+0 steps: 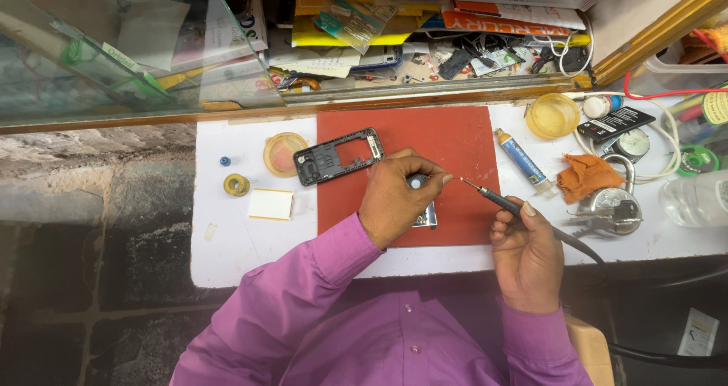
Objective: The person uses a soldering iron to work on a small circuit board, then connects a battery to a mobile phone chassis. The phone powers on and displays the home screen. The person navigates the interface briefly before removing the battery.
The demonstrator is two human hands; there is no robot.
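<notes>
Nearest the body, the right hand [527, 261] is closed in a pen-like grip on a slim soldering iron [500, 200], its tip aimed left over the red mat [447, 143]; the left hand [394, 200] is curled down on a small circuit board [426, 218] lying on that mat, thumb and fingers pinching a small dark part whose kind I cannot tell. Farther out lie a black phone frame [337, 156], a round yellow lid [284, 154], a tape roll [236, 184], a blue-and-white tube [522, 158] and an orange cloth [588, 175].

left hand [394, 196] on circuit board [426, 218], right hand [527, 253] gripping soldering iron [500, 201]
</notes>
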